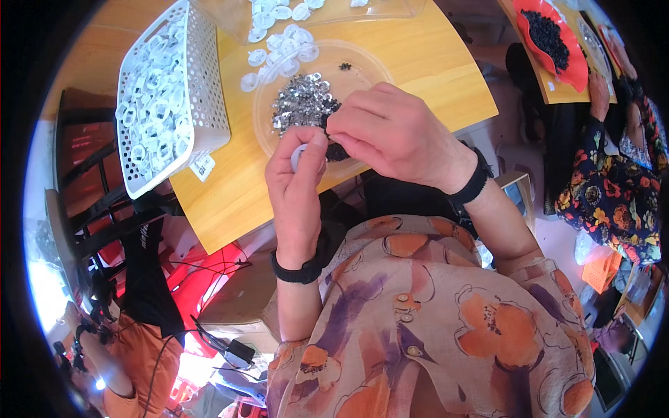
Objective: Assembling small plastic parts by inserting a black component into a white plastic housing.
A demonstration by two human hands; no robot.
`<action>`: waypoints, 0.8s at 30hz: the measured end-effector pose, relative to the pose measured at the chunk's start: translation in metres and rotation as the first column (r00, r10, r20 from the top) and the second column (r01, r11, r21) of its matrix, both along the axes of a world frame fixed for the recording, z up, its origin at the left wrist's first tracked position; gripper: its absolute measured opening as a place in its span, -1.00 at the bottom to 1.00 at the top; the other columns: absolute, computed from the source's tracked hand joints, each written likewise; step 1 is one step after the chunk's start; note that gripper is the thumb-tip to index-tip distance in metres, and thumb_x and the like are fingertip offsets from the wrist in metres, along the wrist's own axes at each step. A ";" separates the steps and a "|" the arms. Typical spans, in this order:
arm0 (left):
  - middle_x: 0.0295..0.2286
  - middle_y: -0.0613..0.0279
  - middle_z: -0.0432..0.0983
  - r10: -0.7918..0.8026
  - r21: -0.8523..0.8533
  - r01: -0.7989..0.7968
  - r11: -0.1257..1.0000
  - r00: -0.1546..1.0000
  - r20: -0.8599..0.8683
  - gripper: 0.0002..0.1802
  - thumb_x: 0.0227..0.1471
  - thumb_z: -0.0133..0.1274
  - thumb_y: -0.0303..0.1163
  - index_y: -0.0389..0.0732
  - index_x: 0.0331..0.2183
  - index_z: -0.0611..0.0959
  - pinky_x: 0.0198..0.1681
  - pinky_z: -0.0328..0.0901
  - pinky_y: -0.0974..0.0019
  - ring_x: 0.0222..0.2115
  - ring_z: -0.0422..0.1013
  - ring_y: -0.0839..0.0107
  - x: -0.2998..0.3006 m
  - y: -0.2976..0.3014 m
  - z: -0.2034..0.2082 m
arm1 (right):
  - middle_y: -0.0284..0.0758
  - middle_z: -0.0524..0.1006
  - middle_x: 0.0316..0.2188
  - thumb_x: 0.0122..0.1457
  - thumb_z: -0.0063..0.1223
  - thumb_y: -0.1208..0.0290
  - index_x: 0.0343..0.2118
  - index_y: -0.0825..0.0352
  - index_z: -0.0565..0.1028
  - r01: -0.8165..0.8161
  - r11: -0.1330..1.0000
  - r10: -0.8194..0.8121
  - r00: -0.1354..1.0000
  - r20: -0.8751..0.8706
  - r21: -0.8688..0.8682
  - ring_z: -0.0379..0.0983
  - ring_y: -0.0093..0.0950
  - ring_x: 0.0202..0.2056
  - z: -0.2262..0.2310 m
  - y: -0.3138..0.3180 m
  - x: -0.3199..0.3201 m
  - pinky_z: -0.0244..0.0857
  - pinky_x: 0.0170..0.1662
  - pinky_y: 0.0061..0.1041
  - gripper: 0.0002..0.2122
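Observation:
My left hand is closed around a small white round plastic piece, which shows between thumb and fingers. Its fingertips meet those of my right hand, which is pinched; whatever lies between the right fingertips is hidden. Both hands are over the near part of a shallow clear bowl. In the bowl lie a heap of shiny silver metal pieces and small black pieces, partly covered by my hands. One black piece sits apart near the far side.
White round plastic pieces lie beyond the bowl on the yellow wooden table. A white perforated basket full of similar pieces stands left, a clear tray at the back. Far right, another person sits by a red dish of black pieces.

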State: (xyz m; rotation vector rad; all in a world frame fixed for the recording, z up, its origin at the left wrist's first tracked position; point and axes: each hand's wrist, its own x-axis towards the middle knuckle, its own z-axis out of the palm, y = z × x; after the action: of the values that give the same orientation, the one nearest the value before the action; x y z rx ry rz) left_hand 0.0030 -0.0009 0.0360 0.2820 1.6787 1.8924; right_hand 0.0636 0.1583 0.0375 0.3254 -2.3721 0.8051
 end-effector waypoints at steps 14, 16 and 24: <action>-0.50 0.46 0.32 0.103 -0.060 -0.103 0.993 0.995 -0.012 -0.92 0.11 -0.04 -0.42 -0.19 -0.41 0.50 -0.42 0.08 0.66 -0.49 0.20 0.74 0.010 0.001 0.002 | -0.32 0.40 -0.58 -0.02 0.06 0.40 -0.52 0.28 0.43 0.000 0.969 -0.003 1.000 -0.016 -0.248 0.39 -0.32 -0.50 -0.017 -0.012 0.007 0.24 -0.41 -0.38 -0.92; -0.50 0.46 0.33 0.017 -0.051 -0.017 0.999 1.000 0.000 -0.92 0.11 -0.04 -0.41 -0.19 -0.41 0.50 -0.42 0.09 0.66 -0.49 0.20 0.74 0.006 0.000 0.001 | -0.33 0.40 -0.59 -0.02 0.06 0.40 -0.53 0.28 0.43 0.046 0.971 -0.048 0.999 -0.002 -0.236 0.39 -0.32 -0.51 -0.019 -0.011 0.007 0.23 -0.42 -0.38 -0.91; -0.18 0.24 0.42 0.093 -0.058 -0.092 0.994 0.996 0.011 -0.64 0.21 -0.21 -0.23 -0.29 -0.16 0.52 -0.19 0.25 0.49 -0.16 0.35 0.51 -0.004 0.000 -0.005 | -0.27 0.42 -0.62 0.00 0.05 0.40 -0.56 0.34 0.41 0.199 0.879 -0.192 0.979 0.061 -0.434 0.42 -0.28 -0.55 -0.026 -0.020 -0.002 0.26 -0.47 -0.34 -0.86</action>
State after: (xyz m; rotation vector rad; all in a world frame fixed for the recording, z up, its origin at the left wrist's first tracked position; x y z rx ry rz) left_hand -0.0009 -0.0011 0.0310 0.1706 1.7614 1.9036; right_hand 0.0613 0.1379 0.0117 -0.1085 -2.1137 1.2092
